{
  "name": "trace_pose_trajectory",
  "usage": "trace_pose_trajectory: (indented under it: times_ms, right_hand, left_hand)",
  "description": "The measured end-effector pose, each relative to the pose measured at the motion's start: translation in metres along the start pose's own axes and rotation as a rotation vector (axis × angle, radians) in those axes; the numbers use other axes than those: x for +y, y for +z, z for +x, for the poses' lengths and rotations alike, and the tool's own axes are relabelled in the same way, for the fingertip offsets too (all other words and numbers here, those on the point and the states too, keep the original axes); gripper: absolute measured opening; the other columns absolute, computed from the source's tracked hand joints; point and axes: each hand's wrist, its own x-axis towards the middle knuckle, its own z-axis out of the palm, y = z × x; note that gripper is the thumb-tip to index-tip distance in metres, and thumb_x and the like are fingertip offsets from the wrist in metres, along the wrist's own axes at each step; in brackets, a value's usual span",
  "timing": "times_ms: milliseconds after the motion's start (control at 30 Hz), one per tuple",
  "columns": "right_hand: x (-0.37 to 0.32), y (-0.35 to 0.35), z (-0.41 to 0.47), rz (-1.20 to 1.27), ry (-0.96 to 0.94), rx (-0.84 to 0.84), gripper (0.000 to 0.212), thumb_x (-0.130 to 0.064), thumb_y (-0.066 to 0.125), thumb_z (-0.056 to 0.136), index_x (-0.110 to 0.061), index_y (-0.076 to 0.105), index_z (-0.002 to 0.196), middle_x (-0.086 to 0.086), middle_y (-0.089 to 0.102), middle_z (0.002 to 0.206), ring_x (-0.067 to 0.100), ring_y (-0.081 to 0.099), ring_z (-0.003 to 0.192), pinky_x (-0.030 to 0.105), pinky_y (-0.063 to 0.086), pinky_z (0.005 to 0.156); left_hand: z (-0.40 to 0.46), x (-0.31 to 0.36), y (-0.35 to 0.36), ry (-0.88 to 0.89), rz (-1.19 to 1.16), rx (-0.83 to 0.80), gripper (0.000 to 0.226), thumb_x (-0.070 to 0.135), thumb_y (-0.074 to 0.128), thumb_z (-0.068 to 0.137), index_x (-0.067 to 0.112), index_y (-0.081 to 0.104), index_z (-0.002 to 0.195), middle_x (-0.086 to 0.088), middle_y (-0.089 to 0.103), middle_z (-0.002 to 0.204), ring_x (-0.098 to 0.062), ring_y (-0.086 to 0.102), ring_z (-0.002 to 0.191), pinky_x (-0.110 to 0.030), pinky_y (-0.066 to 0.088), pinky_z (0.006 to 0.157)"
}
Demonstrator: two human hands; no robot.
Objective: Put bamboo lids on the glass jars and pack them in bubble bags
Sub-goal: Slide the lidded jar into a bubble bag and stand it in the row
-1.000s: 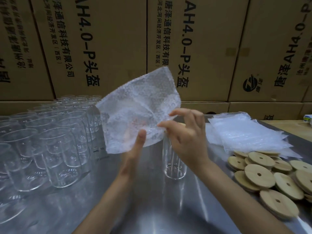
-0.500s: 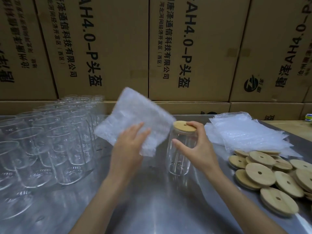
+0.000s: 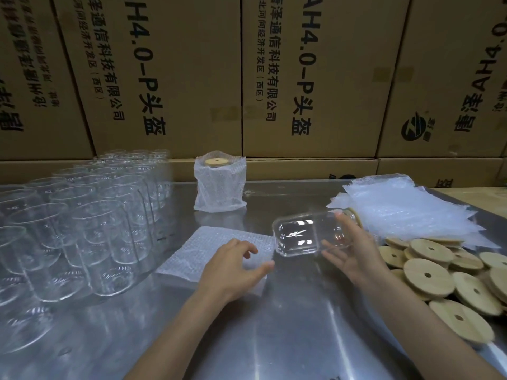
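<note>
The lidded glass jar (image 3: 307, 236) lay tipped on its side above the steel table (image 3: 288, 338), base pointing left, its bamboo lid (image 3: 354, 216) turned toward the far right. The right hand (image 3: 354, 256) held it, fingers curled under the body and thumb over the top near the lid. Just left of the jar's base, a flat bubble bag (image 3: 208, 248) lay on the table, its right edge close to the glass. The left hand (image 3: 236, 267) rested on the near right part of this bag, fingers loosely bent with the thumb extended; whether it pinched the bag's edge could not be told.

Farther back, an already packed jar (image 3: 219, 185) stood upright in its bubble bag, lid showing at the open top, well apart from both hands. A dense block of empty glass jars (image 3: 82, 223) filled the left side, its nearest row just beside the flat bag's left edge. At the right, a stack of bubble bags (image 3: 406, 209) lay behind a heap of bamboo lids (image 3: 439, 272) that reached the table's near right edge. Bare steel extended between the forearms toward the near edge. Cardboard boxes (image 3: 301, 78) walled the far side.
</note>
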Motion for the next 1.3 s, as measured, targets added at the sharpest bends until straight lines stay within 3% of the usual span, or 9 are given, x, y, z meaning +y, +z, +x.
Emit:
trace_pose_trajectory:
  times_ms: [100, 267, 400, 500, 733, 800, 933, 1067, 1300]
  right_hand:
    - [0.004, 0.003, -0.002, -0.005, 0.027, -0.101, 0.049, -0.04, 0.075, 0.077, -0.026, 0.057, 0.12, 0.002, 0.062, 0.107, 0.024, 0.069, 0.083, 0.034, 0.056, 0.063]
    - [0.014, 0.009, -0.004, -0.018, 0.082, -0.181, 0.043, -0.038, 0.075, 0.077, -0.029, 0.061, 0.117, 0.006, 0.058, 0.117, 0.027, 0.069, 0.088, 0.037, 0.058, 0.072]
    - [0.021, 0.012, -0.009, -0.011, 0.112, -0.207, 0.035, -0.037, 0.074, 0.077, -0.036, 0.062, 0.109, -0.001, 0.063, 0.088, 0.026, 0.071, 0.086, 0.029, 0.057, 0.06]
    - [0.022, 0.013, -0.01, 0.01, 0.118, -0.194, 0.011, -0.037, 0.075, 0.075, -0.04, 0.069, 0.084, -0.005, 0.059, 0.084, 0.027, 0.071, 0.09, 0.029, 0.055, 0.061]
    - [0.023, 0.013, -0.012, 0.001, 0.101, -0.164, 0.005, -0.036, 0.073, 0.079, -0.034, 0.068, 0.077, -0.001, 0.051, 0.085, 0.025, 0.07, 0.085, 0.03, 0.053, 0.066]
    - [0.026, 0.014, -0.012, -0.027, 0.1, -0.16, 0.011, -0.033, 0.073, 0.08, -0.029, 0.065, 0.086, 0.0, 0.047, 0.088, 0.024, 0.068, 0.085, 0.031, 0.053, 0.068]
    - [0.03, 0.02, -0.018, -0.026, 0.078, -0.19, 0.026, -0.033, 0.073, 0.08, -0.029, 0.057, 0.1, -0.011, 0.046, 0.09, 0.024, 0.067, 0.1, 0.032, 0.053, 0.072]
    - [0.036, 0.025, -0.025, -0.072, 0.063, -0.21, 0.06, -0.038, 0.074, 0.079, -0.015, 0.05, 0.129, 0.0, 0.054, 0.102, 0.022, 0.068, 0.101, 0.03, 0.052, 0.074]
    - [0.042, 0.032, -0.033, -0.082, 0.073, -0.355, 0.035, -0.041, 0.07, 0.075, -0.009, 0.069, 0.088, 0.012, 0.064, 0.08, 0.025, 0.065, 0.071, 0.036, 0.051, 0.068]
  left_hand:
    - [-0.003, 0.002, 0.006, -0.002, 0.134, -0.01, 0.039, 0.059, 0.063, 0.077, 0.032, 0.061, 0.105, 0.015, 0.05, 0.089, -0.01, 0.056, 0.092, -0.025, 0.039, 0.072]
    - [0.0, -0.003, 0.007, -0.122, -0.071, 0.075, 0.011, 0.038, 0.066, 0.082, 0.028, 0.07, 0.08, 0.014, 0.061, 0.069, -0.008, 0.058, 0.074, -0.023, 0.043, 0.062]
    - [0.003, -0.006, 0.006, -0.229, -0.215, 0.116, 0.023, 0.029, 0.065, 0.081, 0.019, 0.07, 0.06, 0.011, 0.059, 0.052, -0.005, 0.054, 0.059, -0.019, 0.039, 0.054]
    - [0.006, -0.009, 0.005, -0.281, -0.289, 0.101, 0.031, 0.026, 0.065, 0.081, 0.003, 0.06, 0.06, 0.001, 0.043, 0.054, -0.015, 0.037, 0.054, -0.025, 0.035, 0.055]
    - [0.007, -0.005, 0.001, -0.267, -0.474, 0.242, 0.025, 0.021, 0.064, 0.083, 0.029, 0.061, 0.059, -0.001, 0.047, 0.059, -0.012, 0.045, 0.059, -0.024, 0.036, 0.059]
    - [0.005, -0.001, -0.001, -0.207, -0.5, 0.387, 0.019, 0.022, 0.066, 0.084, 0.027, 0.078, 0.07, 0.008, 0.072, 0.074, -0.004, 0.053, 0.061, -0.018, 0.041, 0.06]
    - [-0.004, 0.011, -0.004, 0.067, -0.367, 0.546, 0.014, 0.024, 0.068, 0.087, 0.029, 0.077, 0.079, 0.011, 0.064, 0.076, -0.007, 0.051, 0.058, -0.028, 0.045, 0.06]
    - [-0.012, 0.026, -0.003, 0.32, -0.196, 0.562, 0.011, 0.017, 0.068, 0.089, 0.017, 0.077, 0.083, 0.002, 0.057, 0.069, -0.017, 0.054, 0.064, -0.04, 0.047, 0.055]
    - [-0.029, 0.057, 0.001, 0.685, -0.098, 0.409, 0.029, 0.025, 0.052, 0.092, 0.013, 0.076, 0.104, 0.0, 0.065, 0.078, -0.02, 0.061, 0.072, -0.034, 0.051, 0.06]
